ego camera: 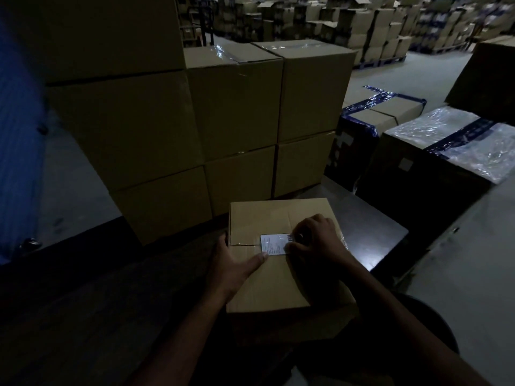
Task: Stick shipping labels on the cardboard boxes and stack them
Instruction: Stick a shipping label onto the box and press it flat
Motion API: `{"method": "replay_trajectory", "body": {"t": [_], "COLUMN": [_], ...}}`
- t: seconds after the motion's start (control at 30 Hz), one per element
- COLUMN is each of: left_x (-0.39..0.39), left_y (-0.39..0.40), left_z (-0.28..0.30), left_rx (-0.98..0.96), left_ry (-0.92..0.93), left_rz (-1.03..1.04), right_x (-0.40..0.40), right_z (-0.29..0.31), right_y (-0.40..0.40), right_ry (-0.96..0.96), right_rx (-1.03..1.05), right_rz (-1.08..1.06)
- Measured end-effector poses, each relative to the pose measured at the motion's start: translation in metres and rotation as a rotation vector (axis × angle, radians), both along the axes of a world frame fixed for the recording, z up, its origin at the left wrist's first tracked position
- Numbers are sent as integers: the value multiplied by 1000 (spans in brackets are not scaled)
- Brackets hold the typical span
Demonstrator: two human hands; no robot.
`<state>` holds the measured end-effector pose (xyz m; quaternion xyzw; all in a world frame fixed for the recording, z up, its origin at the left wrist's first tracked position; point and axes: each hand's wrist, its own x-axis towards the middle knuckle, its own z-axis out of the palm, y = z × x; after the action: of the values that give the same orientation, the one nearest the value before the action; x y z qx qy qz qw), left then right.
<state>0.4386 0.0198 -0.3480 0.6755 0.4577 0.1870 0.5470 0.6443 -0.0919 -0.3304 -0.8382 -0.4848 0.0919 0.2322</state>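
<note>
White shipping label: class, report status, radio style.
Left hand steadies brown cardboard box, thumb on white shipping label. Right hand presses label's right end. Nothing obstructing.

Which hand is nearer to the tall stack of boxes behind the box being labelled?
Left. The left hand rests at the labelled box's left edge, just before the stack. The right hand lies further right, on the white label.

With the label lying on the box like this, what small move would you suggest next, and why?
Probably sweep the right hand leftward to smooth the label flat: it lies on the box top, the left hand thumb at its corner, and the right hand covers only its right end.
</note>
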Motion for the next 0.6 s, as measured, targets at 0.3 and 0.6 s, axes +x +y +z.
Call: {"method": "replay_trajectory", "body": {"t": [0.3, 0.6], "left_x": [0, 0], "left_y": [1, 2], "left_z": [-2, -4], "left_rx": [4, 17], "left_ry": [-16, -18], "left_rz": [15, 10], "right_x": [2, 7], "right_z": [12, 5], "right_y": [1, 4], "right_ry": [22, 45], "right_rx": [-21, -7], "right_rz": [31, 21]}}
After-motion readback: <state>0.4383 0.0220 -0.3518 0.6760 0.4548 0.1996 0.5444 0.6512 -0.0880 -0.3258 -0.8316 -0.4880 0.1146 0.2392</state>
